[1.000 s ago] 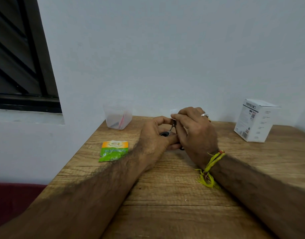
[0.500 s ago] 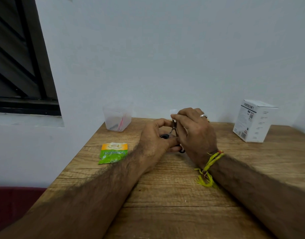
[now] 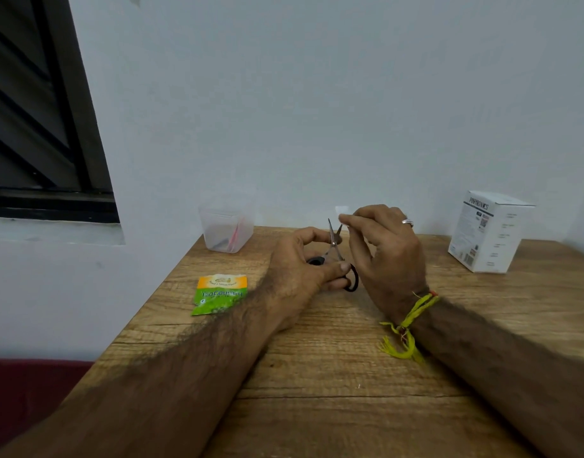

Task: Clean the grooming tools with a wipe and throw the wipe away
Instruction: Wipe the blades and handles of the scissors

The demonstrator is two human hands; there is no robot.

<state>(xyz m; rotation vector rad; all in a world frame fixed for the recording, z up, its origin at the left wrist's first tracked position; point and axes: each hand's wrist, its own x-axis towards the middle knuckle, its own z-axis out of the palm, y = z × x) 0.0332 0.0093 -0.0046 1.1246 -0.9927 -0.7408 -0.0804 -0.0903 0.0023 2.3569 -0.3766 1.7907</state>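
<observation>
Steel blades of a small pair of scissors [image 3: 334, 241] stand splayed in a narrow V above a wooden table [image 3: 333, 375], where half a second ago they were closed together under the person's fingers. The left hand [image 3: 304, 269] grips the scissors by their black handle loops, thumb and fingers curled around them, tips pointing up. The right hand [image 3: 383, 249] has lifted off the blades and pinches a small white wipe [image 3: 343, 211] just beside the right-hand tip. With the blades now apart, the inner faces appear open to wiping, so the cleaning looks mid-course and the wipe not yet ready for discarding. Most of the wipe is hidden behind the fingers and pale against the wall, and whether it touches the blade cannot be told. One handle loop is largely covered by the left hand. A green and orange sachet [image 3: 219, 294] lies to the left; a clear plastic tub [image 3: 226, 231] holds items too blurred to identify. No bin is in view.
</observation>
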